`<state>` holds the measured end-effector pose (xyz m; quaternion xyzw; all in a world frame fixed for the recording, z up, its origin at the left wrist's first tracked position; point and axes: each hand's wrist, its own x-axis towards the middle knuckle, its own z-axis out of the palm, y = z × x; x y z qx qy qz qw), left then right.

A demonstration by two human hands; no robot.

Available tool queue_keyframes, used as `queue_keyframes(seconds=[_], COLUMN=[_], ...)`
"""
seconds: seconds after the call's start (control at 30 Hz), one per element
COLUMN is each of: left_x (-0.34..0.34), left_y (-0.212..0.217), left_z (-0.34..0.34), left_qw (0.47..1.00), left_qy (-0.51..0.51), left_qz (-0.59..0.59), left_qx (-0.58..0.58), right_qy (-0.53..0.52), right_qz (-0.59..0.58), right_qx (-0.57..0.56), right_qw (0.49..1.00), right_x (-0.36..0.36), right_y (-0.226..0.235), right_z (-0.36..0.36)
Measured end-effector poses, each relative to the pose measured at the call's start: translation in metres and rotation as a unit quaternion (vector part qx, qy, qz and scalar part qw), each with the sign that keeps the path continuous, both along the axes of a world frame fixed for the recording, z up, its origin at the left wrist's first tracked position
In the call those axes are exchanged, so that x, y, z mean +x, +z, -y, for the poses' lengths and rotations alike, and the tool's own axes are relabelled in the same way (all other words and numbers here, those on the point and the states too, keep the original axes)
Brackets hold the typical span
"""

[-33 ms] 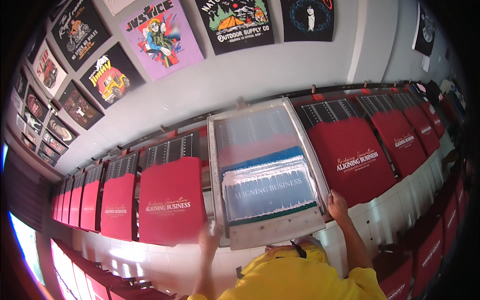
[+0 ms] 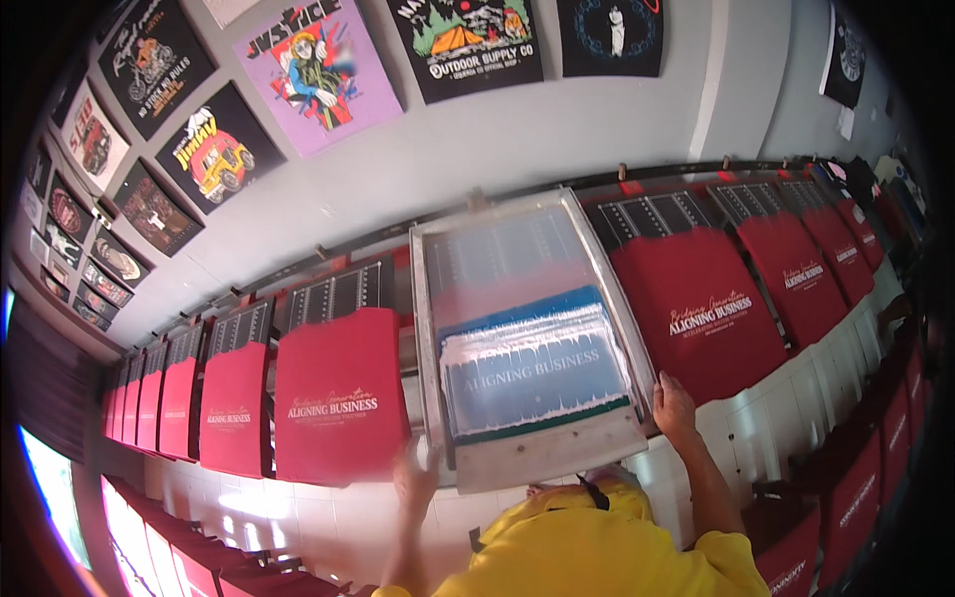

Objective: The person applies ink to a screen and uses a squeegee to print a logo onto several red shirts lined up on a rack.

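In front of me a screen printing frame (image 2: 615, 328) lies over a pallet, its near end toward my body. White ink (image 2: 463, 350) streaks the mesh below a blue band, and pale lettering shows through its lower half. My right hand (image 2: 676, 406) closes on the right rail near the front corner. At the left front corner my left hand (image 2: 414, 480) grips the other rail; its fingers are slightly blurred. A red printed shirt (image 2: 338, 368) lies on the pallet beside my left hand, another red shirt (image 2: 694, 298) beyond my right. Reddish cloth shows faintly through the upper mesh.
More black pallets with red shirts (image 2: 234, 398) run left and right along a rail by the wall. A second row of red shirts (image 2: 854, 507) stands behind me on both sides. Printed shirt panels (image 2: 320, 75) hang on the wall. Pale tiles (image 2: 348, 527) cover the floor.
The whole view has shifted very slightly. Both hands keep their places on the frame.
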<state>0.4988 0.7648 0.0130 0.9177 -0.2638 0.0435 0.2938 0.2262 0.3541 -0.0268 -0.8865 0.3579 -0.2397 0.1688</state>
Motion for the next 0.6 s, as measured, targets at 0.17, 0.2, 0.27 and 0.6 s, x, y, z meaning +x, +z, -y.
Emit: queue_keyframes(seconds=[0.17, 0.2, 0.27, 0.6], left_x=[-0.041, -0.046, -0.054, -0.026], left_y=[0.063, 0.065, 0.063, 0.053], left_z=[0.003, 0.003, 0.01, 0.061], left_qw=[0.954, 0.946, 0.924, 0.959], left_qy=[-0.288, -0.302, -0.338, -0.221], left_qz=[0.001, 0.007, 0.019, 0.012], left_qx=[0.081, 0.117, 0.181, 0.18], right_qy=[0.284, 0.317, 0.354, 0.287], right_qz=[-0.059, -0.103, -0.153, -0.145], right_qx=[-0.022, -0.036, -0.062, -0.095], right_qw=[0.957, 0.942, 0.921, 0.942], right_x=[-0.023, -0.024, -0.029, 0.027], right_y=[0.082, 0.083, 0.081, 0.079], right_z=[-0.047, -0.052, -0.053, -0.032])
